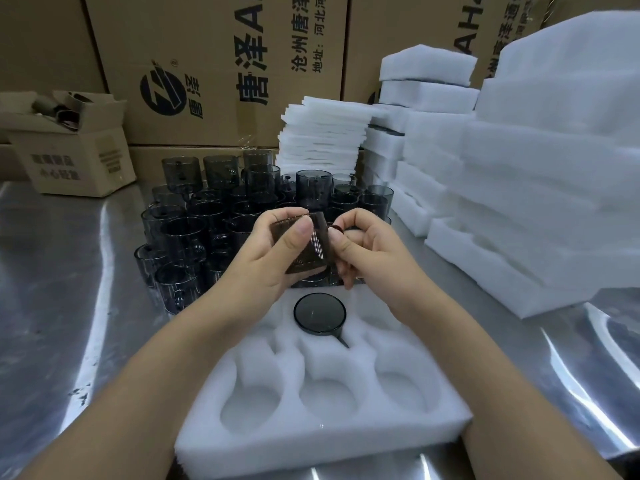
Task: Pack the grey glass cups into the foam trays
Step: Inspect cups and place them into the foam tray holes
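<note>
1. White moulded foam tray (322,441), lower centre: you have one round grey glass cup (319,315) seated in the middle back pocket. The three front pockets are empty.
2. Held grey glass cup (310,252), centre, above the tray's far edge: your left hand (273,258) grips its body and your right hand (370,247) pinches its handle side.
3. Loose grey glass cups (183,230), centre left, just beyond your hands: many are unpacked, so most of the work is left.
4. Stacked white foam trays (519,188), right: spare stock.

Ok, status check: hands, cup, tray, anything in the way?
Left hand grips the held cup, right hand pinches its handle, above the foam tray. Seated cup in back middle pocket. Front three pockets open, nothing blocking.
</note>
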